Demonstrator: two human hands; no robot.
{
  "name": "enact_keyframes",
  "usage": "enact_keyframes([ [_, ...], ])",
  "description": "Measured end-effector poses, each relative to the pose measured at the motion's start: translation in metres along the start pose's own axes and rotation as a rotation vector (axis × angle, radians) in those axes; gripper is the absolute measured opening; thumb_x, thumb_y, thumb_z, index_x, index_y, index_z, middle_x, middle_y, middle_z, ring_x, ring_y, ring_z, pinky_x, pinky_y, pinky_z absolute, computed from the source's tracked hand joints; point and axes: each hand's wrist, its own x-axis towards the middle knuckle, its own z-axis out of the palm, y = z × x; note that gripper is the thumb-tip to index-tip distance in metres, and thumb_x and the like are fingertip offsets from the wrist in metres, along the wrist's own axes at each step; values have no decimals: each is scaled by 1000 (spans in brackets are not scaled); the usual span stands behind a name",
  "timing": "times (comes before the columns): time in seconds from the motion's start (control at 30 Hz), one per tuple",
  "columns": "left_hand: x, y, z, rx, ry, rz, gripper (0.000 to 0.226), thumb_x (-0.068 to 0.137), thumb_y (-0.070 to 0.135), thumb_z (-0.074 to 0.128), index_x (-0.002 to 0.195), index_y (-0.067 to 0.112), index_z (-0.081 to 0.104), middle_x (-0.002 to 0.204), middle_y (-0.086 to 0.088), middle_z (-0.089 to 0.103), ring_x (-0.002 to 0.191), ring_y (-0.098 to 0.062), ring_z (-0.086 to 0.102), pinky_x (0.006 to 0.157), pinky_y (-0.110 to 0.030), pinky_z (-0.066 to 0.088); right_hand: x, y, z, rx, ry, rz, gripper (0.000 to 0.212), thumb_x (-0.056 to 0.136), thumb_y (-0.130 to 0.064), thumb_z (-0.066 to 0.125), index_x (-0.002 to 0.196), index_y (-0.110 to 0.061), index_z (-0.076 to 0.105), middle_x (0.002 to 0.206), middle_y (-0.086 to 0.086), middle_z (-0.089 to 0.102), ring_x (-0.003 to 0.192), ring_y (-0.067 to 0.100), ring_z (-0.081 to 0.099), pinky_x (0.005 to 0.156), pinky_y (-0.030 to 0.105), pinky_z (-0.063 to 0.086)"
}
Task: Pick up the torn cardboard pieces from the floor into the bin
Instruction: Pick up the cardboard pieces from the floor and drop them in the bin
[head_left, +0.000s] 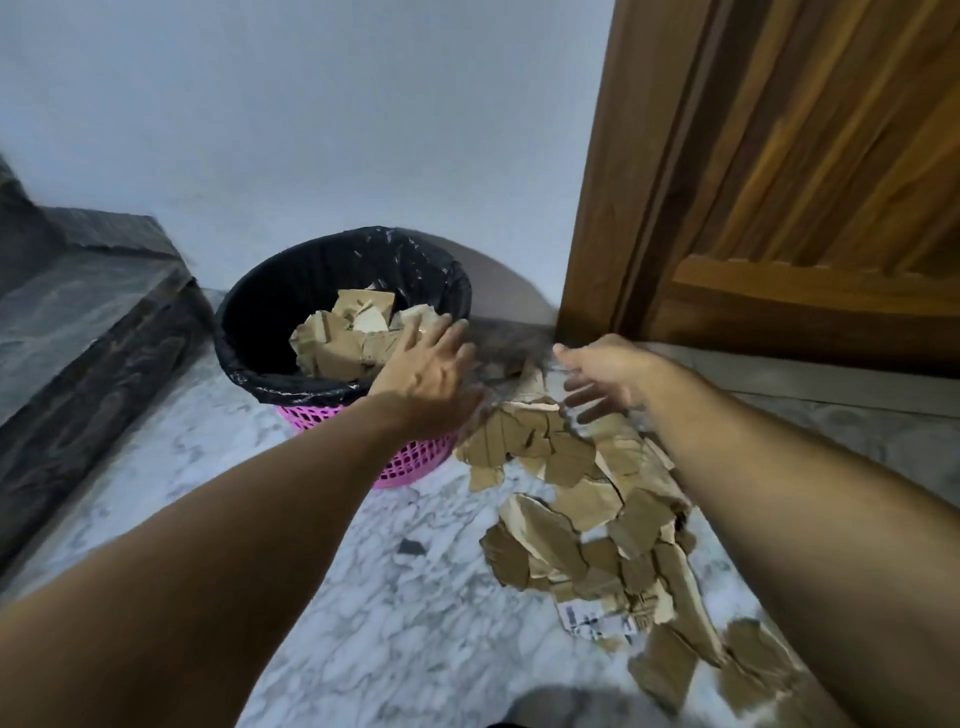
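A pink mesh bin (410, 460) lined with a black bag (270, 291) stands against the wall and holds several torn cardboard pieces (343, 338). A heap of torn brown cardboard pieces (582, 499) lies on the marble floor to the bin's right. My left hand (431, 364) is over the bin's right rim, fingers straight, holding nothing. My right hand (602, 374) hovers above the far end of the floor heap, fingers spread and loosely bent, empty.
A dark stone step (88, 322) runs along the left. A wooden door and its frame (779, 182) stand at the right, close behind the heap. A small dark scrap (410, 546) lies on the white marble floor (363, 623) in front of the bin.
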Motion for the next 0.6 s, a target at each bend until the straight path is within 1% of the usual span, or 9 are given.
enact_keyframes([
  [0.07, 9, 25, 8, 15, 7, 84, 62, 95, 56, 32, 142, 17, 39, 155, -10, 27, 144, -28, 21, 120, -48, 10, 4, 25, -16, -20, 17, 27, 48, 94, -41, 58, 127, -7, 51, 109, 16, 63, 82, 28, 68, 74, 48, 59],
  [0.17, 20, 55, 37, -13, -73, 142, 59, 93, 57, 38, 138, 20, 44, 145, -6, 41, 134, -24, 34, 114, -41, 24, 14, 68, -39, -78, 15, 99, 46, 94, -40, 60, 127, -9, 52, 112, 14, 63, 90, 29, 68, 74, 45, 59],
  [0.3, 31, 75, 89, -127, -225, 72, 63, 91, 54, 47, 141, 18, 40, 149, -6, 37, 136, -27, 33, 112, -42, 27, 35, 122, -57, -103, 34, 185, 52, 92, -35, 64, 127, -1, 46, 118, 17, 60, 98, 32, 64, 82, 45, 57],
  [0.4, 46, 80, 130, -214, -346, -41, 66, 89, 55, 51, 141, 18, 38, 156, -8, 26, 141, -31, 28, 113, -45, 29, 62, 156, -64, -97, 35, 222, 64, 92, -31, 65, 146, -18, 32, 101, 8, 58, 79, 19, 66, 71, 38, 52],
  [0.43, 52, 80, 142, -236, -382, -79, 67, 88, 56, 52, 140, 17, 39, 157, -9, 24, 141, -32, 28, 112, -45, 31, 71, 165, -65, -103, 47, 209, 73, 92, -29, 66, 151, -18, 24, 110, 9, 58, 85, 16, 68, 73, 36, 51],
  [0.47, 57, 81, 156, -264, -421, -123, 68, 87, 57, 53, 140, 17, 38, 157, -11, 23, 141, -33, 29, 111, -44, 34, 82, 174, -67, -137, 80, 161, 77, 91, -24, 67, 153, -17, 21, 130, 11, 53, 104, 17, 65, 81, 35, 49],
  [0.5, 60, 80, 162, -289, -437, -167, 72, 86, 58, 55, 141, 17, 36, 158, -12, 21, 140, -33, 31, 109, -42, 35, 88, 180, -70, -205, 133, 106, 78, 90, -21, 69, 153, -19, 23, 146, 11, 42, 118, 20, 56, 87, 33, 45],
  [0.53, 64, 80, 172, -317, -459, -203, 76, 85, 57, 57, 144, 16, 32, 159, -13, 18, 140, -33, 31, 108, -39, 35, 96, 187, -72, -293, 169, 86, 72, 88, -24, 71, 149, -21, 33, 147, 14, 41, 117, 23, 53, 88, 31, 41],
  [0.6, 75, 80, 189, -406, -432, -243, 86, 85, 50, 61, 151, 16, 17, 160, -10, 10, 143, -30, 26, 110, -35, 30, 110, 198, -78, -422, 198, 149, 57, 84, -37, 72, 133, -23, 47, 123, 21, 56, 102, 27, 57, 85, 29, 37],
])
